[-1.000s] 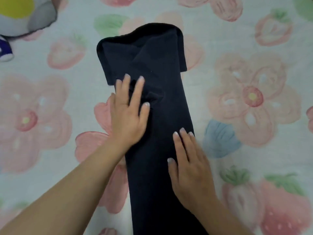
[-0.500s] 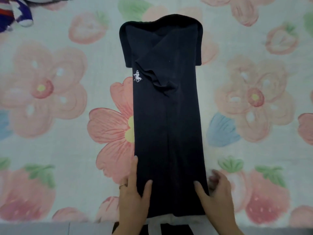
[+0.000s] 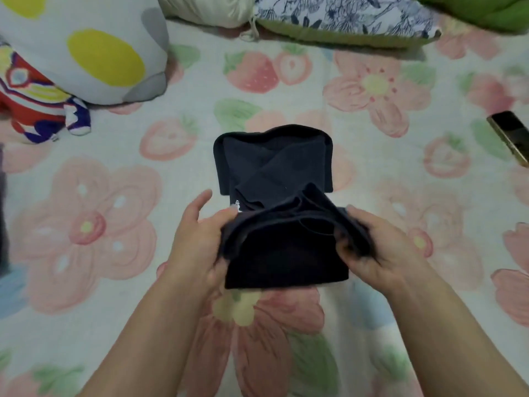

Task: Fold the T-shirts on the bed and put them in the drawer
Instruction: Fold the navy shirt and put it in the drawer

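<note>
Soft, even indoor light, a bit dim. Faint shadows under the arms on the bed [image 3: 86,282]. Black T-shirt [image 3: 272,167] swallows fold detail. Motion blur on the right hand [image 3: 380,253] and the lifted hem. Whole frame soft; wide-angle bending at the edges.

This is a bedroom in a home, seen from over a bed [image 3: 400,253]. The soft surface is covered by a quilted sheet [image 3: 128,296] printed with pink flowers, strawberries and green leaves. At the far edge lie a cream pillow [image 3: 206,10], a blue-and-white floral pillow [image 3: 343,15] and a green cushion [image 3: 481,10]. On the left sit a white plush toy with yellow spots [image 3: 94,53] and a smaller red, blue and white plush figure [image 3: 31,110].
</note>
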